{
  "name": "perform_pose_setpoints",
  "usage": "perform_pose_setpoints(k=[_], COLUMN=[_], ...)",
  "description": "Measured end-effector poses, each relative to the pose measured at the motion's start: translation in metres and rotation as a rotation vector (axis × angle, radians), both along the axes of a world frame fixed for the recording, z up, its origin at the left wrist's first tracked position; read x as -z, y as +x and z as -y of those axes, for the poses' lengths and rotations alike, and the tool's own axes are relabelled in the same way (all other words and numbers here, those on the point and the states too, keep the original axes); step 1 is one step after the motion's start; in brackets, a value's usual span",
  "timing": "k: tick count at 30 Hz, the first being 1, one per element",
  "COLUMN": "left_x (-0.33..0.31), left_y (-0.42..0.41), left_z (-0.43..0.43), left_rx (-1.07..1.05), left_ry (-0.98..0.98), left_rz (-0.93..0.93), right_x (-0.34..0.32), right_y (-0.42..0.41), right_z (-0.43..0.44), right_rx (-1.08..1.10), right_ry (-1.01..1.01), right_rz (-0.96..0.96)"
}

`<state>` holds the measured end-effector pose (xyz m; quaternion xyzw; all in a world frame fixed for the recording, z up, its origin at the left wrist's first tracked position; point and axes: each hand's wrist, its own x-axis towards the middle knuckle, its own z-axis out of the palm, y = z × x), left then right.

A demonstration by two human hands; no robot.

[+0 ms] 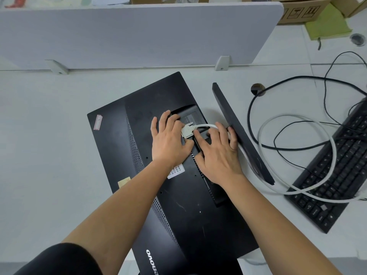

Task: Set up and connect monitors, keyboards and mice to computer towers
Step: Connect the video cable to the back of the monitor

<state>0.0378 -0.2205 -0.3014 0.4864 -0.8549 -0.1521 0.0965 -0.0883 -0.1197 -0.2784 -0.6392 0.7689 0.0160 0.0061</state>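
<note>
A black monitor (164, 205) lies face down on the white desk (49, 155), its back towards me. A white video connector (187, 132) sits at the port recess in the monitor's back. My left hand (168, 139) rests flat on the monitor, its thumb against the connector. My right hand (216, 153) presses the connector with its index finger while the white cable (297, 151) runs under its fingers and loops off to the right. The monitor's stand base (240, 133) tilts up beside my right hand.
A black keyboard (341, 167) lies at the right under loops of black cable (252, 108). A grey partition (139, 34) closes the desk's far side. Cardboard boxes (301, 10) and a green folder (325, 24) sit beyond. A cable hole (257, 89) opens in the desk.
</note>
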Motion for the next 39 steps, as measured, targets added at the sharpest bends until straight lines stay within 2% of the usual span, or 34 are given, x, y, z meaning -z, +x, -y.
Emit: perform_pose_setpoints(k=[39], left_x=[0.002], left_y=[0.000], left_z=[0.001], left_rx=[0.006], left_ry=[-0.014], left_rz=[0.014], right_x=[0.001], right_y=[-0.001], right_z=[0.004], right_rx=[0.005], right_ry=[0.008], right_rz=[-0.003])
